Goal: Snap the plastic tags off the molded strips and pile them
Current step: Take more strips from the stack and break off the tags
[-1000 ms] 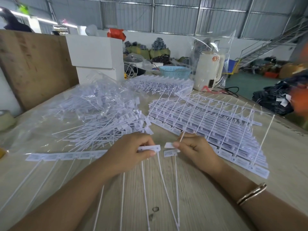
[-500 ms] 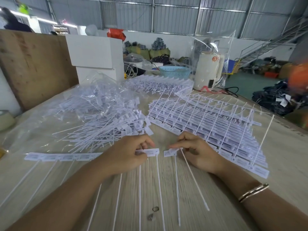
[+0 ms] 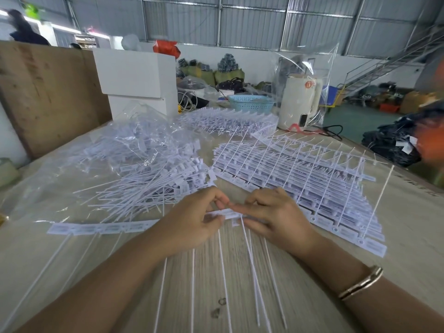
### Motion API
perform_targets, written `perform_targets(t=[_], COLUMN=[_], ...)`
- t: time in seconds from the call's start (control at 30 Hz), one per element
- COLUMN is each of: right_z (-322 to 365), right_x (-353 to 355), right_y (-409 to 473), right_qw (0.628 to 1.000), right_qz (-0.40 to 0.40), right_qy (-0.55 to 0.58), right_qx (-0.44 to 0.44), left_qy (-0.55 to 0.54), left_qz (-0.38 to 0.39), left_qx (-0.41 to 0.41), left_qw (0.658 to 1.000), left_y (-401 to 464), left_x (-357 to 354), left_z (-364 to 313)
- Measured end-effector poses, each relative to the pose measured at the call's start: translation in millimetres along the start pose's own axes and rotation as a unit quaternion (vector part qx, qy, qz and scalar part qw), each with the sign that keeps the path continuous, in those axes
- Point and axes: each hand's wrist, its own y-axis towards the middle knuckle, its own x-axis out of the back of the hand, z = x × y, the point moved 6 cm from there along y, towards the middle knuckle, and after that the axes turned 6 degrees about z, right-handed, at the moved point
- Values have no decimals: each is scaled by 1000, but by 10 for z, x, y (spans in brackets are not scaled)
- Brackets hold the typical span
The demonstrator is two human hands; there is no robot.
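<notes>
A white molded strip (image 3: 101,228) of joined tags lies across the wooden table (image 3: 408,236), its thin tails pointing toward me. My left hand (image 3: 192,222) pinches the strip's right end. My right hand (image 3: 274,217) pinches the end tag (image 3: 231,213) there, and loose tags with tails (image 3: 254,267) run from under it. The fingertips of both hands meet over the strip. A pile of separated tags (image 3: 144,186) lies beyond my left hand. A stack of whole strips (image 3: 300,179) lies beyond my right hand.
A clear plastic bag (image 3: 125,145) with more tags covers the far left. More strips (image 3: 228,121), a teal basket (image 3: 251,104), a white kettle (image 3: 299,104) and white boxes (image 3: 137,75) stand at the back. A wooden board (image 3: 45,97) leans at left. Two small rings (image 3: 222,301) lie near me.
My right hand, which held snapped-off tags apart from the strip, has moved left back to the strip's end. Both hands now meet there. The loose tags' tails now point toward me.
</notes>
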Motion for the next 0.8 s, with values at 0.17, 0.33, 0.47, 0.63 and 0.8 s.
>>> perform_targets(t=[0.17, 0.33, 0.47, 0.63, 0.8], right_z=[-23, -6, -64, -169, -232], right_x=[61, 16, 3, -77, -45], right_y=[-23, -25, -19, -21, -17], right_qw=[999, 999, 997, 980, 952], right_qz=[-37, -11, -5, 34, -20], right_qy=[-17, -31, 52, 171, 277], right_qx=[-6, 1, -58, -99, -127], left_qy=[24, 31, 14, 13, 24], left_qz=[45, 43, 30, 30, 11], left_qx=[48, 42, 15, 11, -8], left_qw=[998, 998, 999, 999, 1000], left_y=[-24, -33, -11, -3, 2], left_x=[49, 65, 75, 67, 69], left_z=[137, 177, 118, 85, 11])
